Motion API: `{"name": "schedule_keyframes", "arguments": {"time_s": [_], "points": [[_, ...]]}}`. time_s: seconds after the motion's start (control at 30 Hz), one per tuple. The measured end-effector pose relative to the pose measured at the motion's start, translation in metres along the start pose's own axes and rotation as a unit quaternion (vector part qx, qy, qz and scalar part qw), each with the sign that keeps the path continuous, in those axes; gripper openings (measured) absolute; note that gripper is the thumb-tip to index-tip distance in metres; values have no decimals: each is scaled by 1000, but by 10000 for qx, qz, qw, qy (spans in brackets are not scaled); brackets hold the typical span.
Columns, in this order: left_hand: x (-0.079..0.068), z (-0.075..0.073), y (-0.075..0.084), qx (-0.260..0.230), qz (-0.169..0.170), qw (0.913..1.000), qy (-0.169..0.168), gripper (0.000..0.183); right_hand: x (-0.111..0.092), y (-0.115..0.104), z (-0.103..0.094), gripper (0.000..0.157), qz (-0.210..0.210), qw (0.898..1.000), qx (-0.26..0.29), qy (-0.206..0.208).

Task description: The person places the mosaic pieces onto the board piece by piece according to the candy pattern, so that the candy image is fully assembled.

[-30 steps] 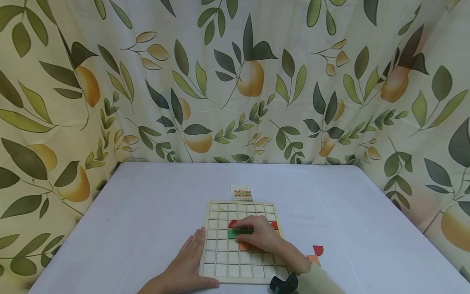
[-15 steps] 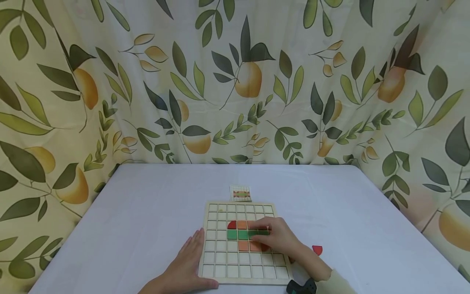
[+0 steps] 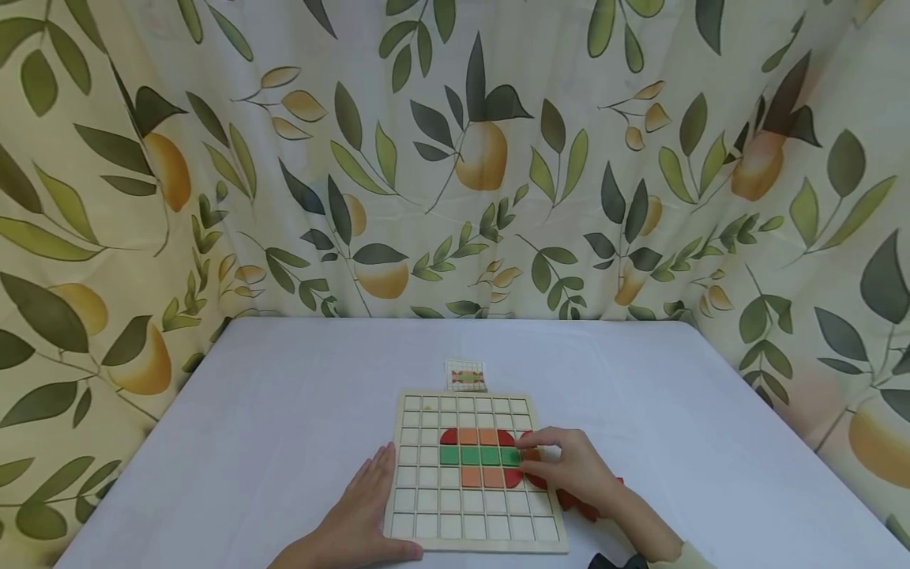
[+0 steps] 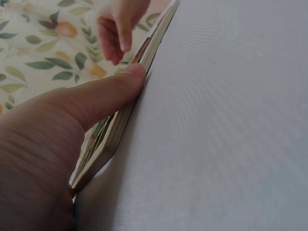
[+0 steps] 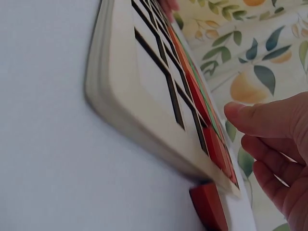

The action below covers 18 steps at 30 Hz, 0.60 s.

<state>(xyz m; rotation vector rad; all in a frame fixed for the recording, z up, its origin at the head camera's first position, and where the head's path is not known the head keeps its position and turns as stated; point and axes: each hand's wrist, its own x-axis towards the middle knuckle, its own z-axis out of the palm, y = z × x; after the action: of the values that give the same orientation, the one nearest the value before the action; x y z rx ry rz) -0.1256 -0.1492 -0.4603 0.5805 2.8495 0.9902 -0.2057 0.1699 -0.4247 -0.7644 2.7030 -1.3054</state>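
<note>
My left hand (image 3: 355, 510) lies along the left side of the wooden grid board (image 3: 476, 545), fingers straight. Its thumb (image 4: 108, 94) rests on the near edge. In the grid, a row of green tiles (image 3: 469, 455) runs between orange tiles (image 3: 478, 436) above and orange tiles (image 3: 482, 476) below. Rounded red tiles (image 3: 505, 437) end the rows; the lower row has none at its left. My right hand (image 3: 576, 466) hovers over the board's right side, near another red tile (image 3: 538, 480). Thumb and fingers are apart, with nothing between them in the right wrist view.
Behind the board lies a small card (image 3: 466, 377) with a printed grid pattern. Several loose red pieces (image 3: 576, 504) lie on the white table to the right, partly hidden by the right forearm. A patterned curtain (image 3: 455, 158) hangs behind the table.
My right hand has moved right across the board from its middle, uncovering the green, orange and red tiles. My left hand has stayed at the board's left edge.
</note>
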Motion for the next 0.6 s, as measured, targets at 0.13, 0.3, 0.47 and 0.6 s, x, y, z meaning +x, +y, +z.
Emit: {"name": "schedule_keyframes", "arguments": {"time_s": [0.13,0.3,0.47,0.6], "points": [[0,0,1,-3,-35,10000,-11,131,-6,4,-6,25,230,9997,99,43],[0,0,1,6,-42,10000,-12,130,-14,10,-12,23,661,9975,-78,223],[-1,0,1,55,-7,10000,16,130,-20,17,-18,24,894,9956,-139,263],[0,0,1,33,-49,10000,-19,130,-25,17,-22,23,876,9957,-205,201]]}}
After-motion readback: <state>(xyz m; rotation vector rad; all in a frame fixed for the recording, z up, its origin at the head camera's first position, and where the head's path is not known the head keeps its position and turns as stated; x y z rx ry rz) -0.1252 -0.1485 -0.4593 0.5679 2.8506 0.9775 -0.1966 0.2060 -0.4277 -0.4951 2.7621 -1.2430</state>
